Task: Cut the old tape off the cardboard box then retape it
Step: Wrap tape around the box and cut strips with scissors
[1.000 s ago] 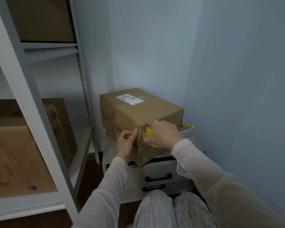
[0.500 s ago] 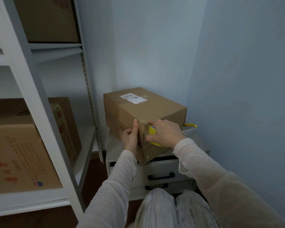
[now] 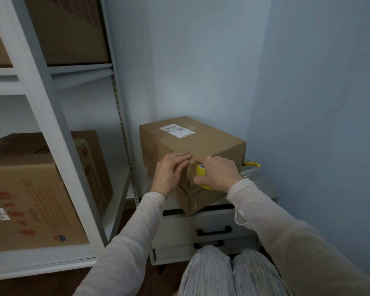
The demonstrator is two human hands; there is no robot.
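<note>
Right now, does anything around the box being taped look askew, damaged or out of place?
Yes: the brown cardboard box sits skewed on the white drawer unit, its near bottom corner overhanging the front edge. Nothing looks spilled or torn.

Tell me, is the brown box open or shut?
Shut: the cardboard box has its top flat and closed, label on top.

Box (image 3: pixel 201 144), white label on top, on drawer unit (image 3: pixel 179 231). Left hand (image 3: pixel 169 169) flat on near corner; right hand (image 3: pixel 217 173) grips yellow tape roll (image 3: pixel 199 168) against it. Shelving (image 3: pixel 51 124) left.
</note>
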